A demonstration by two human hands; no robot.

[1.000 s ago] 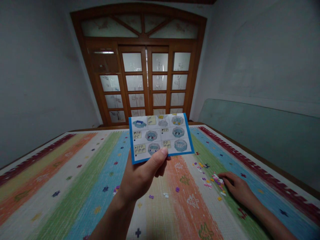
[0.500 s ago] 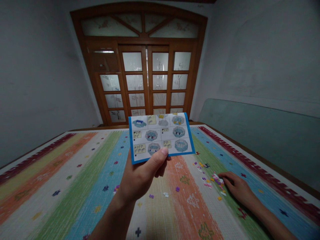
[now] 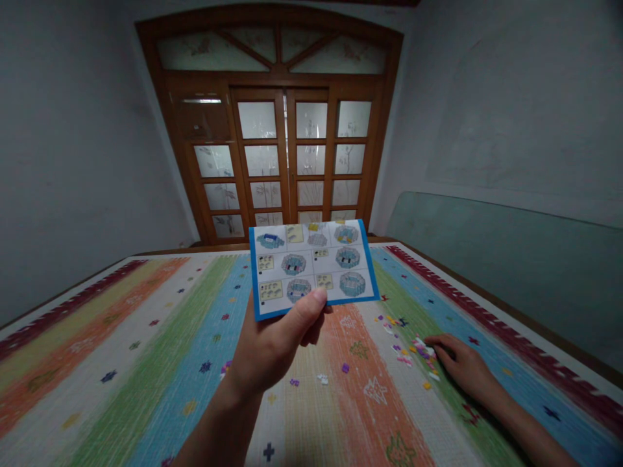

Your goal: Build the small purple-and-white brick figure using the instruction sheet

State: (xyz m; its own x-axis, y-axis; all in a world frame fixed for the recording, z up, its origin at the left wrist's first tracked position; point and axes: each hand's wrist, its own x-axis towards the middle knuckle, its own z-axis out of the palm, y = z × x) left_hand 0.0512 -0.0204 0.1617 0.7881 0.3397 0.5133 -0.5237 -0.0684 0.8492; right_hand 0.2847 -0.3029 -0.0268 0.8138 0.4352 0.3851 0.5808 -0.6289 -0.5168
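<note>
My left hand (image 3: 275,353) grips a folded instruction sheet (image 3: 311,269) with a blue border, thumb across its lower edge and the other fingers behind it. Printed on the sheet are building steps of a round, pale-blue brick model. At the right, my right hand (image 3: 462,363) rests at a pile of small building bricks (image 3: 422,347) in white, pink, purple and yellow. Its thumb and forefinger come together at the pile's edge; whatever lies between the tips is too small to make out.
A purple brick (image 3: 345,368), a white brick (image 3: 322,379) and another purple piece (image 3: 294,383) lie apart on the striped tablecloth (image 3: 160,337). Left of my forearm, a small coloured cluster (image 3: 225,368) is partly hidden. Wooden glazed doors (image 3: 287,155) stand beyond the table.
</note>
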